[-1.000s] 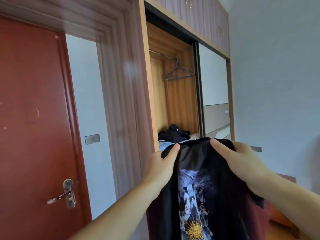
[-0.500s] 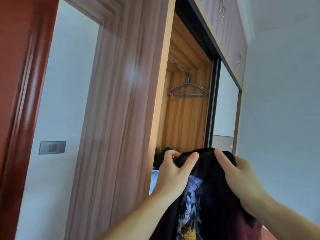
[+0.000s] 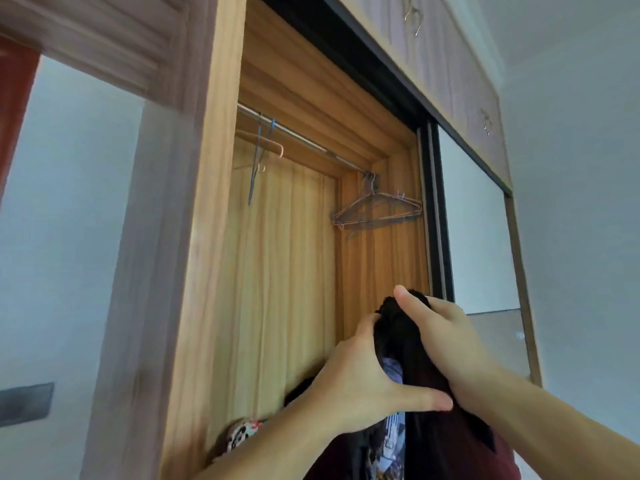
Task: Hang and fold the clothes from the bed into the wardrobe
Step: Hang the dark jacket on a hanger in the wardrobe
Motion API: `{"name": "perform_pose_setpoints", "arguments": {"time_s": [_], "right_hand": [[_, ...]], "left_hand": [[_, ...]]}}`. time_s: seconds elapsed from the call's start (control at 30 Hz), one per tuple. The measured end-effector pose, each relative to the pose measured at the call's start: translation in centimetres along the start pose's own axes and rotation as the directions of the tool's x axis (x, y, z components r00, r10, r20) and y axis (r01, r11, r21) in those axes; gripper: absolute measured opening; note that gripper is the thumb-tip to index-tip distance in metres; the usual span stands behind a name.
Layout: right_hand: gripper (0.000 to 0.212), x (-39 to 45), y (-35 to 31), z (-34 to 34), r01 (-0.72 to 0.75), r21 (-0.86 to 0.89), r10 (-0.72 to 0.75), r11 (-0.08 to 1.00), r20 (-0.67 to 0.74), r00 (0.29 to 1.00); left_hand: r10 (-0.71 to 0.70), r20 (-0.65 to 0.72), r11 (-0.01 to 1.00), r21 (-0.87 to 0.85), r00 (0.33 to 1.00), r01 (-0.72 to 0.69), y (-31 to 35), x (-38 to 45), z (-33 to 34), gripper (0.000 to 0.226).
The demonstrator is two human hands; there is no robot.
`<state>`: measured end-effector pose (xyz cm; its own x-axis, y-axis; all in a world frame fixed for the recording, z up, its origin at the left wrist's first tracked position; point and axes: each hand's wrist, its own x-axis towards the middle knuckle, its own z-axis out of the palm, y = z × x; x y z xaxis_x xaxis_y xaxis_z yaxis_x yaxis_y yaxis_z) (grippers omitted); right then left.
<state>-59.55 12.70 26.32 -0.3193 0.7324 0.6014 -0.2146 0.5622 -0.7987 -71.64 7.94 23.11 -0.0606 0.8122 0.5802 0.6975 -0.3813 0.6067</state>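
1. The left hand point(image 3: 360, 382) was curled round the bunched black T-shirt point(image 3: 398, 327), thumb stretched across its front, fingers hidden behind the cloth.
2. The right hand point(image 3: 446, 337) gripped the same bunch from the other side, thumb pressed along the top of the fabric.
3. The T-shirt was held up in front of the open wardrobe point(image 3: 277, 271), below the rail point(image 3: 294, 136); its printed front and dark red lower part hung down between the 2 forearms.
4. On the rail, a cluster of wire hangers point(image 3: 377, 211) hung at the far right end, above the hands and well apart from them.
5. Further left on the rail hung a wooden hanger point(image 3: 263, 143) with a thin blue wire hanger point(image 3: 256, 168) beside it.
6. Below the rail, at the bottom left of the opening, a patterned cloth point(image 3: 242, 436) showed, with a dark garment just beside it.
7. Right of the opening stood the sliding door point(image 3: 478, 237); above it ran upper cupboards with metal handles point(image 3: 414, 15).
8. Left of the wardrobe were a pale wall and a grey switch plate point(image 3: 26, 403).
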Motion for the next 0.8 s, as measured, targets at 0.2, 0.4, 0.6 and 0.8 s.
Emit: {"name": "perform_pose_setpoints", "arguments": {"time_s": [0.2,0.4,0.6,0.8], "right_hand": [[0.048,8.5,0.0,0.3,0.176,0.139,-0.202,0.975,0.206,0.957],[0.040,14.0,-2.0,4.1,0.425,0.182,-0.457,0.887,0.213,0.863],[0.031,19.6,-2.5,7.2,0.554,0.104,-0.563,0.826,0.131,0.816],[0.047,27.0,-4.9,9.0,0.548,-0.060,-0.544,0.834,0.077,0.836]], "left_hand": [[0.002,-0.220,1.000,-0.026,0.975,-0.008,-0.3,5.7,-1.5,0.074],[0.115,-0.386,0.990,0.119,0.915,-0.075,-0.5,9.0,-6.1,0.041],[0.177,-0.467,0.941,0.339,0.866,-0.010,-0.6,13.2,-10.4,0.024],[0.214,-0.505,0.714,0.665,0.836,0.219,0.4,16.9,-14.7,0.027]]}}
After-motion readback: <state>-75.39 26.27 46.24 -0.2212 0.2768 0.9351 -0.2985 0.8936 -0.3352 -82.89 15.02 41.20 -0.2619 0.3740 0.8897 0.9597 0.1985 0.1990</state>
